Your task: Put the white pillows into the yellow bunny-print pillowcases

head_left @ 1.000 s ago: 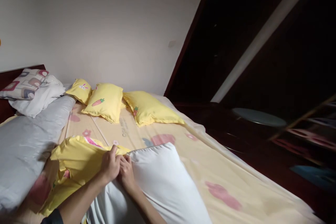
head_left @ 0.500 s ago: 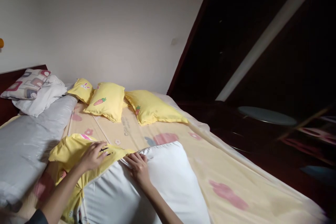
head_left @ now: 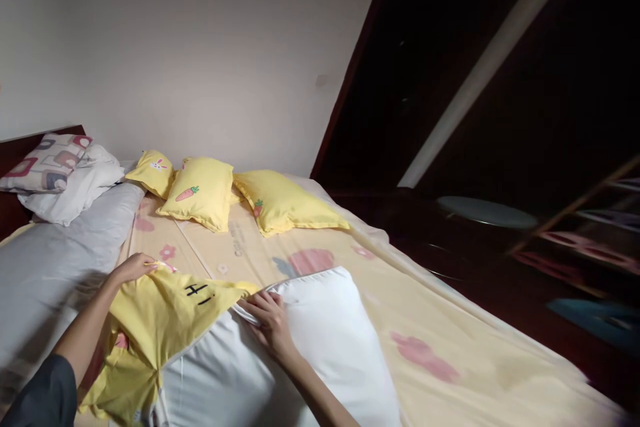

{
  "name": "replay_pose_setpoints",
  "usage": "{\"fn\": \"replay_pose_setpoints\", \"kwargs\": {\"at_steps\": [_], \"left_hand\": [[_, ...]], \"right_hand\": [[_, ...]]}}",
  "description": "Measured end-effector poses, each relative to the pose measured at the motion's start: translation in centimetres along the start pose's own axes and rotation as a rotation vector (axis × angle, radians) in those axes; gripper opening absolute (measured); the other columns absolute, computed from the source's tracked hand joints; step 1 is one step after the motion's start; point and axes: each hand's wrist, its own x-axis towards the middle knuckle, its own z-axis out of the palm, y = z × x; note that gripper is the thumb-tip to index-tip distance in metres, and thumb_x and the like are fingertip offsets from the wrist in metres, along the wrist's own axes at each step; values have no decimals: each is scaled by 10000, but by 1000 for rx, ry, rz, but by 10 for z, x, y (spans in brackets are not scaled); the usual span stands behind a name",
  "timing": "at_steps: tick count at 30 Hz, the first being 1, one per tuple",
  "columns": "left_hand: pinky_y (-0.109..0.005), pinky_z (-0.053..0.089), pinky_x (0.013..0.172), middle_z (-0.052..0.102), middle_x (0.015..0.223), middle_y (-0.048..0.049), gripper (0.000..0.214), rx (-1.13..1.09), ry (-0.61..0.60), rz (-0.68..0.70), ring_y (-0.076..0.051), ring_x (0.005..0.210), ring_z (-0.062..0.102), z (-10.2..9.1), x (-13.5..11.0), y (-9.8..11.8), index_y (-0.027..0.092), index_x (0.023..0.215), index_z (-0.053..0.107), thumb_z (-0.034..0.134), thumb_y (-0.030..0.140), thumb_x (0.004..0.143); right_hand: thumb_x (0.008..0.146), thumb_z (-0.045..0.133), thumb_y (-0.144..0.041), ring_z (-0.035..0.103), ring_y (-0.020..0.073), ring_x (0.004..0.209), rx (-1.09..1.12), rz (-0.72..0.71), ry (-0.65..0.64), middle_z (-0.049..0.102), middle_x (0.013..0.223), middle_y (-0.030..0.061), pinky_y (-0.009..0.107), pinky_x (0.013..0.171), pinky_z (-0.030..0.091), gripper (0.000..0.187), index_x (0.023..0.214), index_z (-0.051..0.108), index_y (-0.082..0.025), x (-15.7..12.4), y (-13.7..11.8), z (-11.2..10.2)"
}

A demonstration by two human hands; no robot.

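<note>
In front of me a large white pillow (head_left: 330, 340) lies partly inside a yellow pillowcase (head_left: 165, 313) with dark "Hi" lettering. My left hand (head_left: 135, 269) is closed on the far left corner of the pillowcase, pulling the fabric taut. My right hand (head_left: 270, 319) grips the pillow's upper edge, where it meets the opening of the case. The fabric bunches into creases at the pillowcase's near left side. The fingertips of my right hand are partly hidden in the folds.
Three yellow pillows (head_left: 203, 193) lie farther up the patterned bedsheet (head_left: 425, 320). To the left are a grey bolster (head_left: 60, 267), a crumpled white cloth (head_left: 85, 180) and a patterned cushion (head_left: 47, 163). Beyond the right bed edge, a round pale object (head_left: 487, 211) and a rack (head_left: 590, 240) stand in shadow.
My left hand has moved left from the middle of the pillowcase to its far corner and closed on it. The fabric is stretched flatter, showing the lettering. My right hand has stayed on the pillow.
</note>
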Motion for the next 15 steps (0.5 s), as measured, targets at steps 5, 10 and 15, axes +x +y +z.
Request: {"fn": "replay_pose_setpoints", "kwargs": {"at_steps": [5,10,15], "left_hand": [[-233,386,677,651,724,-5,461,-60,-82,116,-163,751,543,7,33,39,159,731,643,444,553,866],[-216,429,722,741,847,-30,434,-75,-247,154,-159,798,601,40,47,70,160,815,711,518,548,836],[-262,443,774,758,937,-80,504,46,-187,-19,-223,893,645,10,11,37,177,882,718,537,638,786]], "right_hand": [[943,423,-312,505,205,757,72,-11,-28,637,777,38,385,739,295,287,1011,697,-262,1,-14,-3],[951,424,-330,508,204,759,59,-28,-26,650,790,37,386,746,293,287,987,701,-264,-4,-20,2],[935,458,-318,520,213,778,-23,45,-7,649,800,46,396,750,297,293,1086,706,-277,-16,-8,-9]]}}
